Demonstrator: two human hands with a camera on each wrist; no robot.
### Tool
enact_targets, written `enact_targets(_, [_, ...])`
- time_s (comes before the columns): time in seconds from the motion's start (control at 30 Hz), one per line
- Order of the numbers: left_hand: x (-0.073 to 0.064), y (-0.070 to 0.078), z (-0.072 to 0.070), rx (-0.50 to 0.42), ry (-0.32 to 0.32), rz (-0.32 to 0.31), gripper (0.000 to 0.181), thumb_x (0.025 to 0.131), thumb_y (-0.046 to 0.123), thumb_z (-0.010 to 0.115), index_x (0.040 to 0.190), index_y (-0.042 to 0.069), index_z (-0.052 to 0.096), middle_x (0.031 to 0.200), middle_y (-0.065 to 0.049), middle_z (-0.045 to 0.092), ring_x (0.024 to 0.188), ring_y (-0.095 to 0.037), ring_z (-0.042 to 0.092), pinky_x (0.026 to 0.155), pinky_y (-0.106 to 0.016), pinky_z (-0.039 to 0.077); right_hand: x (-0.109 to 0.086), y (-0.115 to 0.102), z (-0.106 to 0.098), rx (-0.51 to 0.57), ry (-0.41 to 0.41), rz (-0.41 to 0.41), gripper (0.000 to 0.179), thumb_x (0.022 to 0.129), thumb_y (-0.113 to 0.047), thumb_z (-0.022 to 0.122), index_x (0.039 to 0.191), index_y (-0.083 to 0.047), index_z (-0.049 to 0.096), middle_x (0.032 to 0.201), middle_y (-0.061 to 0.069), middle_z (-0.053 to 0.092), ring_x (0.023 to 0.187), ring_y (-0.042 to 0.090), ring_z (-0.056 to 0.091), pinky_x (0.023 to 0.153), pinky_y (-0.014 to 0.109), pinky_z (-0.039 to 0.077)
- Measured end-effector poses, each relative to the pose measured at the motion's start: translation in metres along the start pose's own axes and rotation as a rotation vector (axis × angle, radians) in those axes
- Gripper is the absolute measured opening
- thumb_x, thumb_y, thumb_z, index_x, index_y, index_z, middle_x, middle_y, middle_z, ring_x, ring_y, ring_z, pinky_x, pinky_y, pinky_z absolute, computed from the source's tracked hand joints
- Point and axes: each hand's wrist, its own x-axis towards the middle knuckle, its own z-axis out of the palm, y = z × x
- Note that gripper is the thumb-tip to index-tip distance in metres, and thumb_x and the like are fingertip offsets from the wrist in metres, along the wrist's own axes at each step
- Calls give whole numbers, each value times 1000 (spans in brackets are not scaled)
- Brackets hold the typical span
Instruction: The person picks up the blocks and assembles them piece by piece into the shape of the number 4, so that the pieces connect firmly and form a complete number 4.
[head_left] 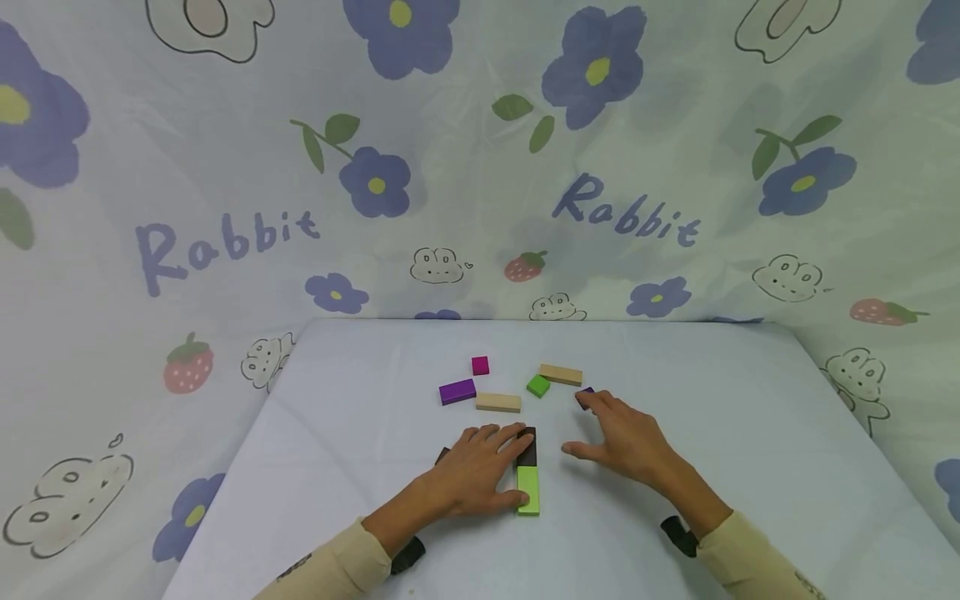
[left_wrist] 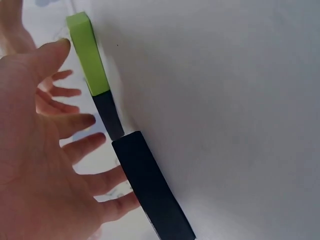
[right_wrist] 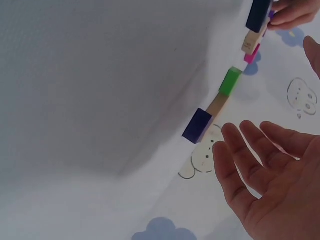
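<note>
My left hand (head_left: 480, 471) lies over the table with its fingers spread. Its thumb and forefinger reach a lime green block (head_left: 529, 490) and a black block (head_left: 528, 447), which stand end to end in a line. Another dark block (left_wrist: 152, 185) shows large in the left wrist view, mostly hidden by that hand in the head view. To the right, my right hand (head_left: 626, 442) hovers with fingers extended and holds nothing. Closest to its fingertips is a small dark purple block (right_wrist: 197, 125); whether they touch cannot be made out in the head view.
Farther back lie a magenta cube (head_left: 480, 366), a long purple block (head_left: 457, 392), a green cube (head_left: 537, 385) and two plain wooden blocks, one nearer (head_left: 498, 402) and one farther (head_left: 561, 374). A patterned curtain (head_left: 480, 167) hangs behind the white table (head_left: 337, 367).
</note>
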Motion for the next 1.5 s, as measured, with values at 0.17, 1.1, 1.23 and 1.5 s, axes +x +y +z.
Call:
enact_targets(0.17, [-1, 1, 0, -10, -2, 1, 79, 96, 65, 53, 158, 20, 36, 162, -1, 33, 144, -31, 37, 113, -54, 36, 4, 4, 3, -12, -7, 25, 89, 79, -60, 79, 143, -5, 52, 130, 17, 61, 113, 34, 63, 83, 57, 56])
enact_targets(1.1, [-3, 5, 2, -26, -48, -39, 78, 98, 63, 51, 159, 17, 34, 164, 0, 29, 148, -33, 32, 116, -53, 31, 31, 21, 9, -39, -107, 119, 99, 81, -64, 76, 147, 4, 46, 138, 27, 54, 120, 42, 59, 87, 60, 54])
enact_targets(1.23, [-4, 6, 3, -36, -55, -43, 78, 98, 63, 50, 160, 18, 33, 165, 0, 28, 149, -33, 30, 117, -53, 31, 34, 23, 9, -51, -109, 124, 96, 81, -62, 76, 147, 3, 47, 137, 26, 54, 117, 40, 61, 85, 60, 55])
enact_targets(1.5, [-6, 6, 2, -41, -44, -33, 77, 99, 61, 49, 160, 17, 32, 166, 0, 26, 149, -34, 29, 117, -53, 30, 42, 28, 9, -52, -118, 180, 87, 85, -54, 77, 144, 4, 50, 135, 27, 55, 115, 40, 62, 85, 61, 55])
